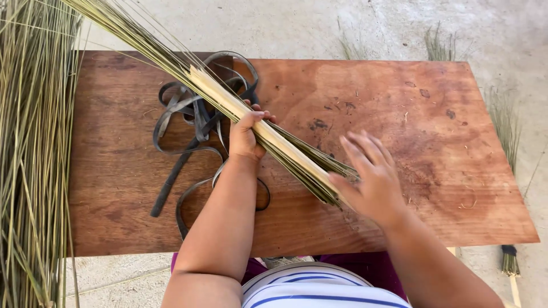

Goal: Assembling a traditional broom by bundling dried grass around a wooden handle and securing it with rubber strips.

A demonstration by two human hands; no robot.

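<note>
A long bundle of pale green and yellow grass stalks (200,85) slants across a reddish wooden board (434,131), from the upper left down to its cut butt end near the middle. My left hand (246,136) is closed around the bundle partway along. At the butt end, my right hand (370,177) has its fingers spread and its palm flat against the cut ends; it looks blurred. Under the bundle and my left forearm lie dark rubber straps (185,142) in loose loops.
A thick mass of loose green stalks (31,154) hangs along the left edge of the view. The board rests over a concrete floor (285,25) with scattered grass tufts (505,128). A small tied brush end (510,261) lies at lower right.
</note>
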